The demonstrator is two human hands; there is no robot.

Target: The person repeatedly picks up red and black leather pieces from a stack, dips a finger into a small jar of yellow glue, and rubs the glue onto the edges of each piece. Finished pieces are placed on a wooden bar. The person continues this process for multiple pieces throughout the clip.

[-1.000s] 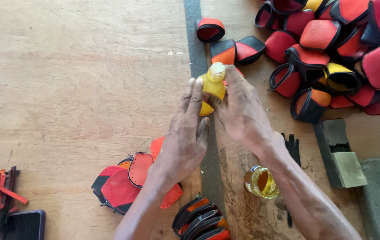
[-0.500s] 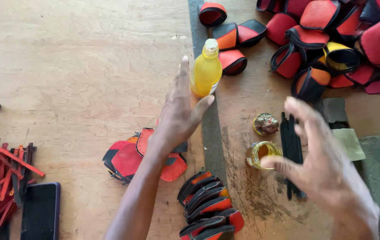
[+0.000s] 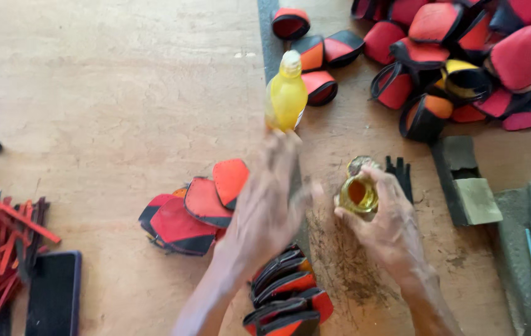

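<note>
Fingers (image 3: pixel 374 180) of my right hand (image 3: pixel 390 224) wrap the small glass jar (image 3: pixel 357 193) at frame centre, steadying it upright on the counter (image 3: pixel 122 112). Left hand (image 3: pixel 265 205) is spread, holding nothing, fingertips just below the yellow bottle (image 3: pixel 286 93) standing upper centre, within reach.

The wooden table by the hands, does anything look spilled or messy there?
Yes. A dark, scuffed stain marks the wooden table just below the small open jar that the right hand holds; it looks like dried residue.

The bare plywood worktop (image 3: pixel 110 112) carries red-and-black stitched fabric pieces (image 3: pixel 194 208) just left of the left hand's fingers (image 3: pixel 278 155). A yellow plastic bottle (image 3: pixel 286 93) stands just beyond those fingertips.
</note>
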